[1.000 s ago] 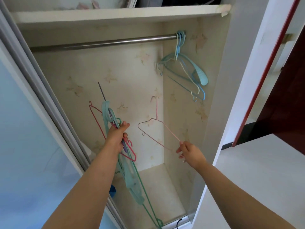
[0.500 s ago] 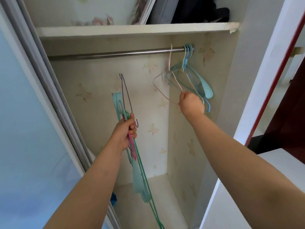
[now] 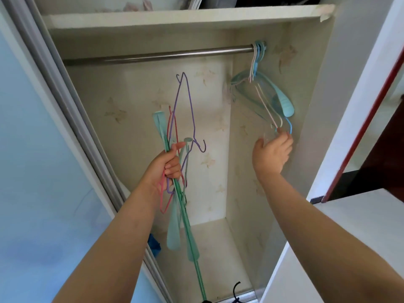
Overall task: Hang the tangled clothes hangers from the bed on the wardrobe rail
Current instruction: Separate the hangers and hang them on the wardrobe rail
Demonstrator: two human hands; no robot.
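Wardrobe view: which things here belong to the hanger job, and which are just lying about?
Job:
rail
hung hangers
hanger bundle, gripped by left hand
right hand, just under the hung hangers

Lying about:
shelf
blue item on wardrobe floor
black hook

- We have one view, a wide-angle camera worn on the head.
- We look forward and slightly up into the open wardrobe, close to it, its rail high in the picture and both forearms reaching in from below.
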